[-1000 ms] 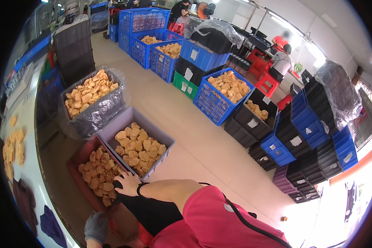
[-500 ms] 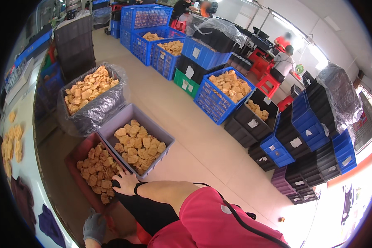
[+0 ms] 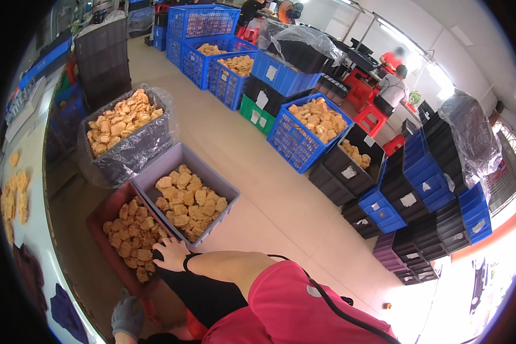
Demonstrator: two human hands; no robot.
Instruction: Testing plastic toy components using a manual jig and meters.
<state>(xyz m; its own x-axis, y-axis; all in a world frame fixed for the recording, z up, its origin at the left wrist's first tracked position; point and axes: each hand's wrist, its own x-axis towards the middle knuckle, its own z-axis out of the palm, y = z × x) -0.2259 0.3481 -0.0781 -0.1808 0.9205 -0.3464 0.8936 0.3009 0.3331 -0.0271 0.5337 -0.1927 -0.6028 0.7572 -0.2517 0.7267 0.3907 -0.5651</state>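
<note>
Where bins (image 3: 175, 157) meet, the right hand (image 3: 172, 255) apparently rests.

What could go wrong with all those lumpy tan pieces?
The lumpy tan pieces heaped in the dark grey plastic-wrapped bin could tumble out if bumped. The bare right hand is near the reddish-brown plastic bin, so a knock might jostle the pieces inside.

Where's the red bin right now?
In the head view, the red bin is at lower left, between the white table on its left and the unlined grey bin at its upper right.
</note>
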